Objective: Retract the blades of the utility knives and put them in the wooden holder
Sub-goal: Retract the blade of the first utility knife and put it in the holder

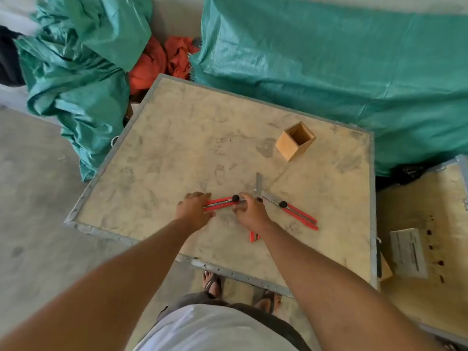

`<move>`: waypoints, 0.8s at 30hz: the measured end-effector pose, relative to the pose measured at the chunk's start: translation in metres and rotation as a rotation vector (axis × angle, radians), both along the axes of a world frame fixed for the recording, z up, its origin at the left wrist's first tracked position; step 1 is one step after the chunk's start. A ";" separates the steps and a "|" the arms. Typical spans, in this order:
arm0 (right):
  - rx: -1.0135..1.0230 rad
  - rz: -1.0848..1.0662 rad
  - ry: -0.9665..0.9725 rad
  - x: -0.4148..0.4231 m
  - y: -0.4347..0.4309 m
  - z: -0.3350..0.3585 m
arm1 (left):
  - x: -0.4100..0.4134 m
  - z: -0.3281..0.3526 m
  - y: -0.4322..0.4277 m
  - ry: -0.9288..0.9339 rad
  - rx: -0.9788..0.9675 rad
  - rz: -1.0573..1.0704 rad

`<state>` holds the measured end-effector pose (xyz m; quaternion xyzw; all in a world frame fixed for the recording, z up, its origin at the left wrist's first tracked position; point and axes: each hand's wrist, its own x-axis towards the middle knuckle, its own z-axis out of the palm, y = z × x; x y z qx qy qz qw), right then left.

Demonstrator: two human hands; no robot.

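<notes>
My left grip [193, 207] pins the red utility knife [222, 202] flat on the worktop [177, 138] while my right grip [249, 211] pinches its blade end, apparently to retract it; the wooden holder [295, 141] waits empty beyond my right grip.

Metal-edged board table [162, 138]: three red utility knives [300, 213], wooden holder [287, 145].

three red knives [298, 214], blades out, empty wooden holder [295, 141]
</notes>
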<state>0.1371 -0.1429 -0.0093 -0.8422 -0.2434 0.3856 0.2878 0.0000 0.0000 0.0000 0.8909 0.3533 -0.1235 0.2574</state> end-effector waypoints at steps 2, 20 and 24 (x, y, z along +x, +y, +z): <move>-0.013 -0.052 0.010 -0.005 0.006 -0.001 | -0.004 -0.003 0.004 -0.003 0.008 0.001; 0.189 -0.562 0.181 -0.018 0.016 0.013 | -0.024 0.002 -0.024 -0.275 -0.206 0.135; 0.281 -0.543 0.202 0.000 0.010 0.047 | -0.017 0.030 -0.026 -0.348 -0.237 0.125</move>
